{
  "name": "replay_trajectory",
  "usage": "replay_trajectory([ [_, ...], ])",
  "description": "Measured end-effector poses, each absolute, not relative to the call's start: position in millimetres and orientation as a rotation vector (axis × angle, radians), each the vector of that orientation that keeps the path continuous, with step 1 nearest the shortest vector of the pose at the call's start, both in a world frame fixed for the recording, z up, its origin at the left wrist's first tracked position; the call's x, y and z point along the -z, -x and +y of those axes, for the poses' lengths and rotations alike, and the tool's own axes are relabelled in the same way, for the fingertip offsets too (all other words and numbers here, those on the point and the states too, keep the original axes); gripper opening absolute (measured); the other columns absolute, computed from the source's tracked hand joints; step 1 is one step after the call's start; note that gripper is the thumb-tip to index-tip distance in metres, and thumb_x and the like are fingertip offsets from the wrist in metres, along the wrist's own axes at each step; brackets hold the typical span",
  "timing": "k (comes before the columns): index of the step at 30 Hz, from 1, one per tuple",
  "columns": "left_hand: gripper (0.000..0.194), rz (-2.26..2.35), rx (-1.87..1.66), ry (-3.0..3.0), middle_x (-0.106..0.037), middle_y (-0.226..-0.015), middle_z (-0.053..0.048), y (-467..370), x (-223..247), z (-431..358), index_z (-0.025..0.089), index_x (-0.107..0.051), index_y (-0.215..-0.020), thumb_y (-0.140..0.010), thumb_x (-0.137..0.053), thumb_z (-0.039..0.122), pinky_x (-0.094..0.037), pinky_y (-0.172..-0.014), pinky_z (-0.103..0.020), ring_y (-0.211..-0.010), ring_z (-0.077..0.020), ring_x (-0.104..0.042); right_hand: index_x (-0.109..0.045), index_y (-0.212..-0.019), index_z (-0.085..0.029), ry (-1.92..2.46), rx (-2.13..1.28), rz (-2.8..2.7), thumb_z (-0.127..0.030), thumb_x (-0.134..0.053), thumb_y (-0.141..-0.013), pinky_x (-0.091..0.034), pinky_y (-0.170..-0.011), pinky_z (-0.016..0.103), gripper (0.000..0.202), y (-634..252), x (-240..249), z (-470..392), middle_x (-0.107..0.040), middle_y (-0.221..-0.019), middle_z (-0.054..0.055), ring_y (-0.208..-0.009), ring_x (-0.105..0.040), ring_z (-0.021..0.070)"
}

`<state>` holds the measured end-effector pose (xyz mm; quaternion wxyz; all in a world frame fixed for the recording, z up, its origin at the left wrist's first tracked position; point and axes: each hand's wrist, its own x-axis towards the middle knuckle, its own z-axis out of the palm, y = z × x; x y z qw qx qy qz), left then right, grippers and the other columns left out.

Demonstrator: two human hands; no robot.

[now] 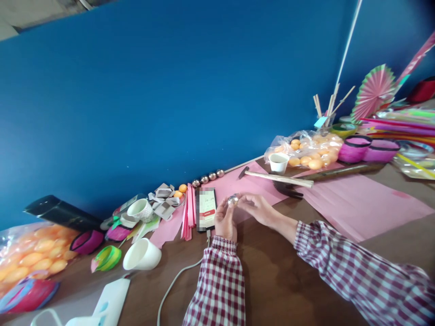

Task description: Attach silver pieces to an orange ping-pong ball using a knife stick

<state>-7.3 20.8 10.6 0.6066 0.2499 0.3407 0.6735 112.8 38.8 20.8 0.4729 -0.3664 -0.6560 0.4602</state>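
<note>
Between the fingertips of both hands, over the brown table, is a small shiny silver ball (233,199) that looks wrapped in foil. My left hand (226,222) holds it from below and the left, its fingers closed. From the right, my right hand (255,208) pinches at the same ball with thumb and fingers. Just left of my left hand lies a phone (206,213) with its screen lit and a white cable (181,270) plugged in. Several similar shiny balls (208,178) sit in a row behind the phone, along the blue wall.
Right of my hands lie a hammer (278,177), a second dark-headed tool (288,189) and pink paper (360,208). Bagged orange balls (314,158) stand behind. To the left are pink strips (188,213), a white cup (142,255), a power strip (110,301) and more orange balls (41,253).
</note>
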Motion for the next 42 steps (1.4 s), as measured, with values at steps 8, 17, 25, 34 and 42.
replay_trajectory([
  [8,0.035,0.811,-1.56,-0.638,-0.066,-0.096,-0.008,8,-5,23,0.016,-0.056,-0.097,-0.064,-0.067,0.021,-0.04,-0.088,-0.036,-0.092,-0.0185,-0.06,-0.06,-0.072,-0.014,0.891,-1.114,-1.624,-0.034,-0.053,-0.078,-0.042,-0.079,0.029,0.021,-113,-19,39,-0.062,-0.095,0.006,-0.091,-0.055,0.0175],
  [17,0.034,0.849,-1.572,-0.662,-0.066,-0.097,-0.008,8,-3,24,0.016,-0.058,-0.095,-0.063,-0.068,0.021,-0.04,-0.089,-0.038,-0.094,-0.0202,-0.059,-0.059,-0.071,-0.014,0.916,-1.114,-1.614,-0.034,-0.053,-0.077,-0.042,-0.073,0.028,0.022,-113,-21,39,-0.063,-0.086,0.005,-0.08,-0.056,0.0158],
  [25,0.032,0.87,-1.604,-0.721,-0.066,-0.097,-0.008,6,-2,24,0.015,-0.06,-0.095,-0.065,-0.066,0.022,-0.04,-0.089,-0.035,-0.094,-0.0189,-0.059,-0.061,-0.072,-0.014,0.982,-1.094,-1.591,-0.037,-0.054,-0.075,-0.043,-0.066,0.027,0.024,-113,-19,39,-0.063,-0.075,0.003,-0.071,-0.056,0.015],
  [34,0.033,0.931,-1.591,-0.714,-0.064,-0.101,-0.008,7,1,25,0.017,-0.06,-0.098,-0.066,-0.066,0.024,-0.041,-0.089,-0.035,-0.096,-0.0193,-0.058,-0.059,-0.078,-0.016,0.968,-1.103,-1.54,-0.035,-0.057,-0.073,-0.046,-0.073,0.03,0.02,-113,-22,38,-0.063,-0.081,0.004,-0.077,-0.058,0.0163],
  [42,0.031,0.936,-1.605,-0.743,-0.065,-0.1,-0.007,8,6,27,0.017,-0.061,-0.096,-0.066,-0.066,0.023,-0.042,-0.088,-0.035,-0.093,-0.0189,-0.059,-0.06,-0.101,-0.015,0.896,-1.183,-1.515,-0.033,-0.06,-0.073,-0.044,-0.087,0.036,0.033,-114,-21,40,-0.063,-0.102,0.009,-0.096,-0.058,0.0209],
])
